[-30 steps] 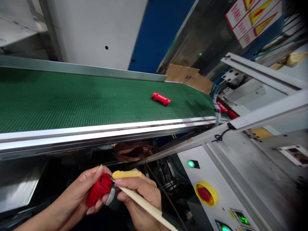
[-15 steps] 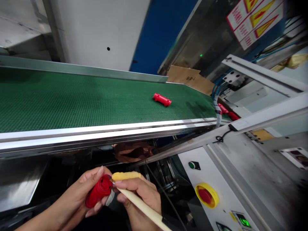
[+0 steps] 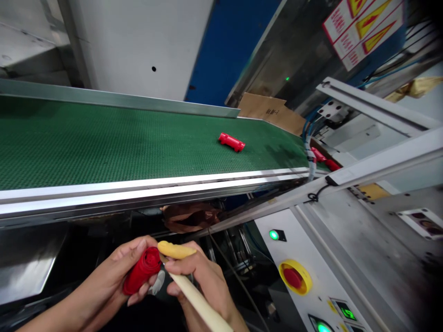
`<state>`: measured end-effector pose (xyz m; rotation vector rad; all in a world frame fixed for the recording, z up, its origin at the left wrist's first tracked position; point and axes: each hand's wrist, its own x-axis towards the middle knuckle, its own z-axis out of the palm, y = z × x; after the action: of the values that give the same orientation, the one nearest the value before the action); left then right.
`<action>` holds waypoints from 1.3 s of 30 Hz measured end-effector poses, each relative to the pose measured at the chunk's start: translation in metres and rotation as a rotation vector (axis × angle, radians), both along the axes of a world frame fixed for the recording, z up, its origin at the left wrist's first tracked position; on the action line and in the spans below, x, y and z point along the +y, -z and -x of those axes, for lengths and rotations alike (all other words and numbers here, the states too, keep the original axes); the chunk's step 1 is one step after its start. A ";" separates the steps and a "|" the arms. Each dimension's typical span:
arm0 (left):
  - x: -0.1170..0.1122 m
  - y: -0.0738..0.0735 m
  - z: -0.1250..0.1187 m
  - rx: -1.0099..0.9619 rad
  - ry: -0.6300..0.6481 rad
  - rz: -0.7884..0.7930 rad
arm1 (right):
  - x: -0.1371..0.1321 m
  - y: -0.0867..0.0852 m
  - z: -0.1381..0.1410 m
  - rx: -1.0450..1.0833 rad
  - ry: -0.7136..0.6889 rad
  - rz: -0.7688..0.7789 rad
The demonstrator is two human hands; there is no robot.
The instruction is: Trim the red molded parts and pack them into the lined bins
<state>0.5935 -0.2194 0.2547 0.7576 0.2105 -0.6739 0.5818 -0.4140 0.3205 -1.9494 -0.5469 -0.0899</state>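
Note:
My left hand [image 3: 119, 272] is wrapped round a red plastic cylinder [image 3: 140, 273], its hollow end tilted up toward my right hand. My right hand [image 3: 204, 281] grips a knife [image 3: 195, 295] with a long cream handle. A yellow finger cot [image 3: 176, 250] covers its index finger, which reaches to the cylinder's rim. The knife's short metal tip is at the rim, partly hidden by the fingers; I cannot tell if it touches. Just below the cylinder, a pale whitish piece [image 3: 157, 282] shows beside the left fingers.
Beyond my hands runs a green conveyor belt [image 3: 138, 147] with a metal edge. One red part [image 3: 231, 142] lies on it; more red parts [image 3: 325, 159] are at its right end near cardboard [image 3: 270, 110]. A control panel [image 3: 277, 258] with a red stop button [image 3: 292, 275] stands at right.
Green button lights on the control panel have come on. My right hand has shifted slightly, its yellow-covered finger now angled down to the right. Both hands keep their holds.

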 end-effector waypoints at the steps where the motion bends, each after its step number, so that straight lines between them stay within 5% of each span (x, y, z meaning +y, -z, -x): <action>1: 0.001 0.002 0.000 0.036 0.018 -0.005 | -0.003 -0.004 -0.001 0.054 -0.057 0.034; 5: 0.003 -0.003 -0.003 0.100 0.064 -0.033 | -0.011 -0.007 -0.001 0.081 -0.112 0.053; 11: 0.003 -0.014 -0.007 -0.044 0.092 -0.176 | 0.004 0.008 -0.006 0.363 0.043 -0.474; 17: 0.004 -0.004 -0.012 -0.158 0.035 -0.232 | -0.004 -0.001 0.008 0.742 -0.279 -0.777; 19: 0.008 0.000 -0.013 -0.142 0.004 -0.204 | -0.016 -0.006 0.010 0.796 -0.323 -0.730; 24: 0.018 0.002 -0.015 -0.121 -0.019 -0.130 | -0.023 -0.004 -0.001 0.488 0.143 -0.254; 39: 0.017 0.008 -0.016 -0.259 -0.142 -0.164 | 0.013 0.006 -0.010 0.703 0.073 -0.110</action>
<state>0.6090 -0.2023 0.2470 0.9696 0.0820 -0.4223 0.5919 -0.4013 0.3143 -1.7430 -0.0028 0.4937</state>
